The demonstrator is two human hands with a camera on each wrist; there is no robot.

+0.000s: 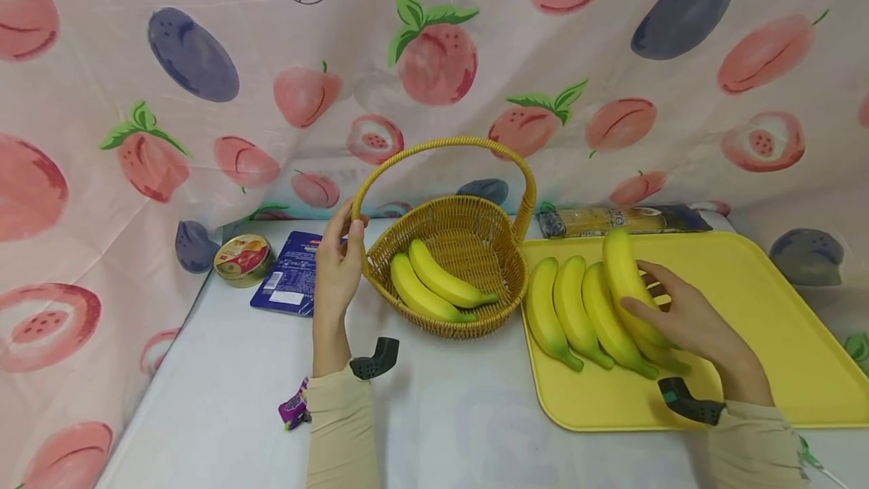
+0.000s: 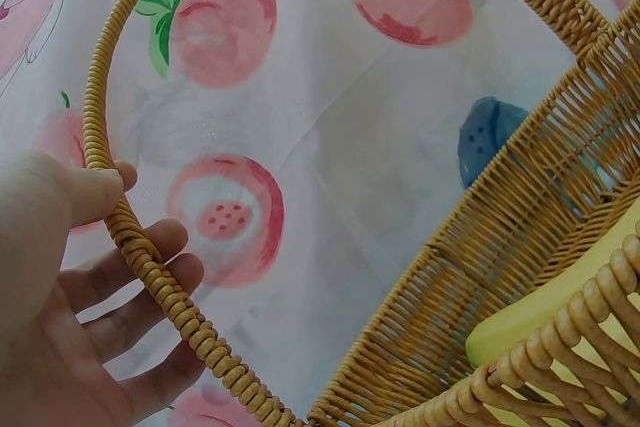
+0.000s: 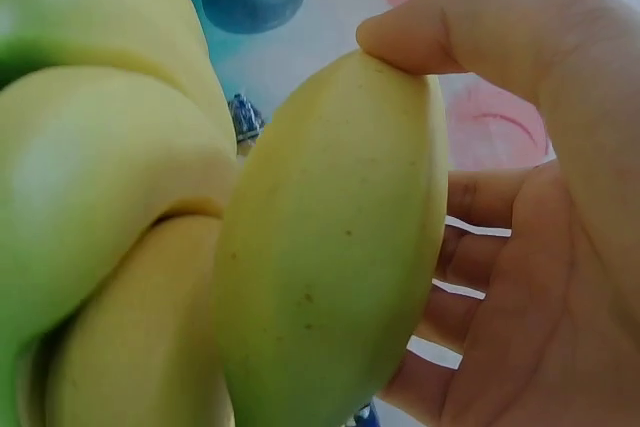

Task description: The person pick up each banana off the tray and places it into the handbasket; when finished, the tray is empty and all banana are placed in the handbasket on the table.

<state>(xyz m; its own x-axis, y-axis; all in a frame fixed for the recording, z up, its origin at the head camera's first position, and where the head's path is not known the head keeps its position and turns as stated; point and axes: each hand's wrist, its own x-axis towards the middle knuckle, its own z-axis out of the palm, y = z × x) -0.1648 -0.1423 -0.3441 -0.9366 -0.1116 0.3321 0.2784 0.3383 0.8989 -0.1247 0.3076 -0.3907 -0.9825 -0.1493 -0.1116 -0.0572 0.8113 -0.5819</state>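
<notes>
One yellow-green banana (image 1: pixel 620 270) is gripped by the right hand (image 1: pixel 692 319) over the yellow tray (image 1: pixel 801 323), at three o'clock from the wicker basket (image 1: pixel 468 206); at nine o'clock the left hand (image 1: pixel 338 266) holds the arched handle (image 1: pixel 444 142), probably to steady it, while two bananas (image 1: pixel 444 278) nest inside

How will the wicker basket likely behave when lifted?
The basket is probably light for its size, given its thin woven strands. It should stay fairly stiff: its handle arches up without sagging. The two bananas may slide if it tilts, lying unfastened inside.
</notes>
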